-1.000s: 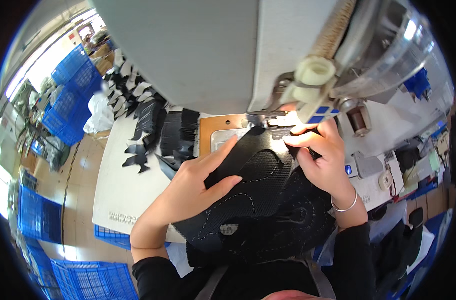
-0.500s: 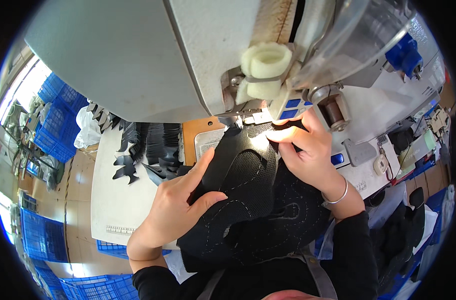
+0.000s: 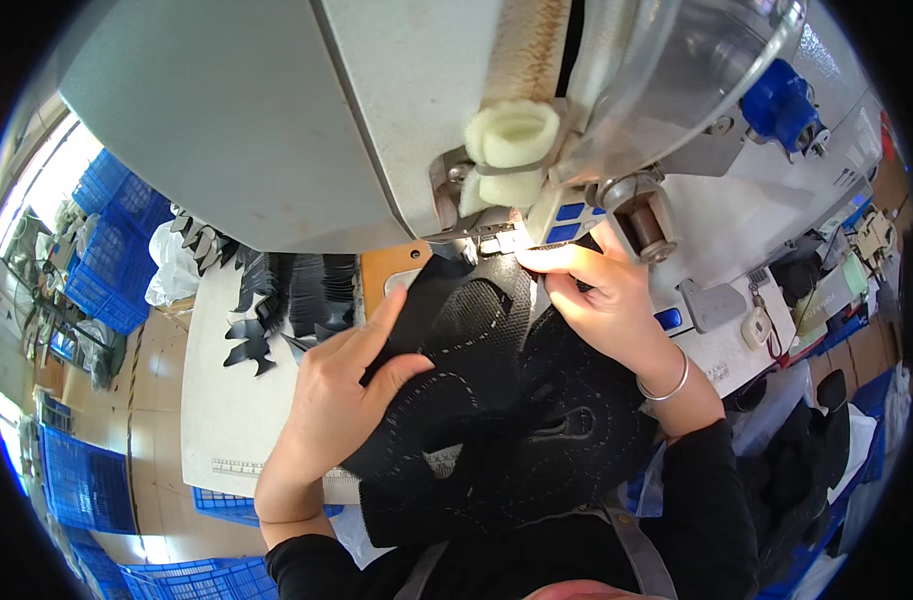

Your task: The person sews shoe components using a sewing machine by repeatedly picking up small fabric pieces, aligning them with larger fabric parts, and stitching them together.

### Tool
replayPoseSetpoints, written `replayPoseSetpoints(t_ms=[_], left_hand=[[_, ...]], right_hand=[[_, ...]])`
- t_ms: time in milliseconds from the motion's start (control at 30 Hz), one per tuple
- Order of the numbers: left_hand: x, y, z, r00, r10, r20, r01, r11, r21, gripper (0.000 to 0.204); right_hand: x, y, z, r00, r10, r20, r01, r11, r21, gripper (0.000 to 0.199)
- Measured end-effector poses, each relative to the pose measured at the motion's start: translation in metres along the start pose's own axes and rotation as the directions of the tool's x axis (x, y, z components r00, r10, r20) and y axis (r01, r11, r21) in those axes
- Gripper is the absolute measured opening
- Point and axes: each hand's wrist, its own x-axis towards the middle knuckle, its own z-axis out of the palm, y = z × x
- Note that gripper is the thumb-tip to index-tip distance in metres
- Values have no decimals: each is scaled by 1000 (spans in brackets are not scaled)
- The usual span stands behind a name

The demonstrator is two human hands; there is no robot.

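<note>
A black mesh fabric piece (image 3: 486, 355) with pale dashed stitch lines and cut-out openings lies under the lit needle area (image 3: 496, 243) of a sewing machine (image 3: 226, 130). Its lower part drapes toward my body. My left hand (image 3: 338, 385) rests on the left edge of the fabric, with thumb and index finger spread apart. Close by the needle, my right hand (image 3: 608, 300) grips the right side of the fabric with bent fingers, index fingertip almost at the presser foot. Some of the right fingers are hidden behind the hand and the machine.
Black cut pieces (image 3: 321, 290) lie in rows on the white table (image 3: 216, 400), left of the machine. A thread bobbin (image 3: 644, 225) hangs above my right hand. Blue crates (image 3: 86, 475) stand on the floor at left. A grey pedal-like part (image 3: 711, 305) is at right.
The view has shifted slightly, moving the machine left in the picture. The upper fabric has turned a little under the needle. Both hands stay on it, the right index finger nearer the needle.
</note>
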Motion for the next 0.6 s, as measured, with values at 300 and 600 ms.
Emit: replayPoseSetpoints(t_ms=[300,600], left_hand=[[19,21,-5,916,399,-45,-390,911,131,40],[21,25,38,932,357,-57,-306,863,401,41]], right_hand=[[1,-3,5,991,-124,-58,116,985,-131,38],[1,-19,14,909,-415,-47,373,857,-357,27]])
